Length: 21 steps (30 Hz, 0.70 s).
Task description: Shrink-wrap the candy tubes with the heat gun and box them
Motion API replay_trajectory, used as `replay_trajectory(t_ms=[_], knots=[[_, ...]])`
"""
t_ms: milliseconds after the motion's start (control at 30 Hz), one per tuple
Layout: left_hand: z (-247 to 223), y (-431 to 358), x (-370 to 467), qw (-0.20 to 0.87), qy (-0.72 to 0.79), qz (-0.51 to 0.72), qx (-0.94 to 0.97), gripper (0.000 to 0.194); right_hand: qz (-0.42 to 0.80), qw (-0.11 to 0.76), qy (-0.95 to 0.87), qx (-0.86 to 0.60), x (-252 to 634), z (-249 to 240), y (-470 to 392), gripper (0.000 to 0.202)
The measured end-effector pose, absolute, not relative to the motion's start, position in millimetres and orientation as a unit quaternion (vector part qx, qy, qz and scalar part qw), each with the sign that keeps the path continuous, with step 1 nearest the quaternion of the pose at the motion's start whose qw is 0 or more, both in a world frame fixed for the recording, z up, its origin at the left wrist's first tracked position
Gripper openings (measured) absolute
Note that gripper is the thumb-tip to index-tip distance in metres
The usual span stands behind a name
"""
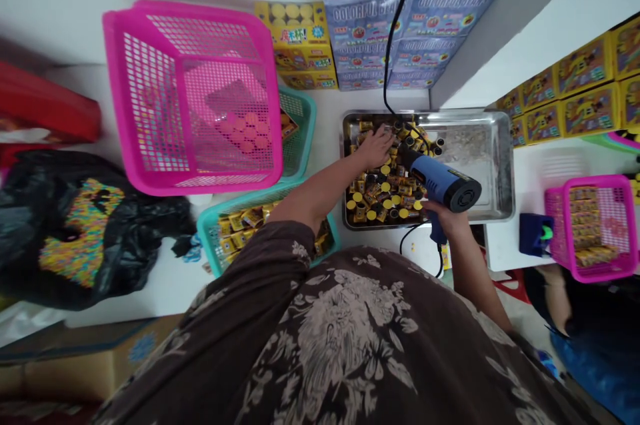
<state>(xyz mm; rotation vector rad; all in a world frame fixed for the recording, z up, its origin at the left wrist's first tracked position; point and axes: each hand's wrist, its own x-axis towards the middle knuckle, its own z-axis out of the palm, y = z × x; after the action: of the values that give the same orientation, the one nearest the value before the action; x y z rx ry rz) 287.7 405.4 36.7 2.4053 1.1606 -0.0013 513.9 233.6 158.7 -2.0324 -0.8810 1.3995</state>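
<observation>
A blue heat gun [437,175] with a black rear end is in my right hand [447,215], its fingers wrapped round the handle. The nozzle points left over a heap of small yellow-capped containers [385,197] in the left part of a steel tray [480,152]. My left hand [377,147] lies on the heap near the tray's far side, fingers stretched out and apart, touching the containers. Whether anything lies under its palm is hidden. From the heat gun's handle a black cord [440,262] hangs down.
Left of the tray stand a teal basket [207,232] of yellow packs and a tilted pink basket [277,145]. Stacked purple boxes [370,32] and yellow boxes [305,55] line the back. A black bag [150,212] holds colourful beads. At right are another pink basket [565,225] and a person's arm [556,298].
</observation>
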Motion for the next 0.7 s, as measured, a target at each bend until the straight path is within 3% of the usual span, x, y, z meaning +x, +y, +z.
replay_trajectory(t_ms=[200,367,567,700], knots=[[37.2,387.5,263.1,0.238,0.391,0.006,0.889,0.044,0.495,0.239,-0.320,-0.772,542.9,180.5,195.9,0.035],[39.0,389.9,268.7,0.204,0.477,0.064,0.853,0.050,0.511,0.263,-0.287,-0.767,544.6,191.8,179.7,0.037],[32.3,386.8,301.2,0.221,0.418,0.028,0.881,0.068,0.532,0.270,-0.257,-0.760,535.5,204.0,174.6,0.041],[36.6,393.5,312.1,0.211,0.513,0.015,0.832,0.062,0.520,0.291,-0.250,-0.763,549.6,202.6,162.5,0.045]])
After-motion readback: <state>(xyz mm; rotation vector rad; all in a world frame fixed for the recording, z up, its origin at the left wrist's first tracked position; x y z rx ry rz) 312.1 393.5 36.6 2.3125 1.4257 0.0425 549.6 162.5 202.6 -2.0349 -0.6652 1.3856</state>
